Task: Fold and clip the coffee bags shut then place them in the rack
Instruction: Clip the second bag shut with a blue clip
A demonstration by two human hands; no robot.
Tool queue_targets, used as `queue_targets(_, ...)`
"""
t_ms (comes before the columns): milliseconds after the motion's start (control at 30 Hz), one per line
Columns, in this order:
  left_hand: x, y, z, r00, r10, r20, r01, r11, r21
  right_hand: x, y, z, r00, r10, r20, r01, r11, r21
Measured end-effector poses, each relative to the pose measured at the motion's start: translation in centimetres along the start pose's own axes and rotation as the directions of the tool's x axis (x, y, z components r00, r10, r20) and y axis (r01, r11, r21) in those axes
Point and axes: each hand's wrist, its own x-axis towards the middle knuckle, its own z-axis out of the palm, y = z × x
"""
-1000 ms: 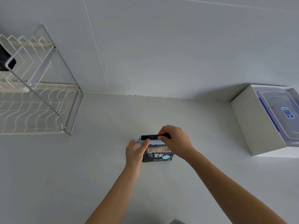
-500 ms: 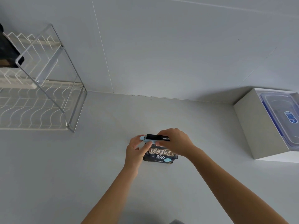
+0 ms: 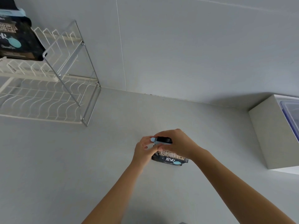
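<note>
A small black coffee bag [image 3: 170,158] with pale lettering stands on the white counter near the middle. Its top edge is folded over, and a light blue clip [image 3: 157,141] runs along the fold. My left hand [image 3: 144,151] pinches the clip's left end and the bag's left side. My right hand [image 3: 177,143] covers the fold and the clip's right part from above. A second black coffee bag [image 3: 15,38], with a blue clip on top, stands on the upper tier of the white wire rack [image 3: 48,97] at the far left.
A white box [image 3: 273,136] holding a clear lidded plastic container [image 3: 291,110] sits at the right edge. The counter meets a white tiled wall behind. The rack's chrome frame [image 3: 85,75] juts toward the middle.
The view has swung left and up, bringing the racked bag into sight. Both hands stay on the bag, with the right hand closing further over the clip and fold.
</note>
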Motion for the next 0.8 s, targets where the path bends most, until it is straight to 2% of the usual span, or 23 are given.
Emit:
queue_targets(200,-0.38,-0.12,-0.34,0.996,-0.037,0.083,0.046,0.993,-0.110,0.02,0.36,0.03,1.000,-0.001,0.001,0.001,1.000,-0.031)
queue_targets(467,-0.08,0.13,-0.32,0.992,-0.099,0.075,0.109,0.985,-0.131,-0.22,0.41,-0.10,1.000,-0.003,-0.009,0.004,1.000,0.013)
queue_targets(633,-0.40,0.22,-0.35,0.996,-0.028,0.082,0.035,0.996,-0.084,0.07,0.24,-0.54,0.998,0.056,0.009,-0.057,0.994,0.091)
queue_targets(800,-0.26,0.78,-0.44,0.992,0.123,0.026,-0.124,0.991,0.053,0.09,0.43,-0.61,0.997,0.080,0.017,-0.081,0.990,0.115)
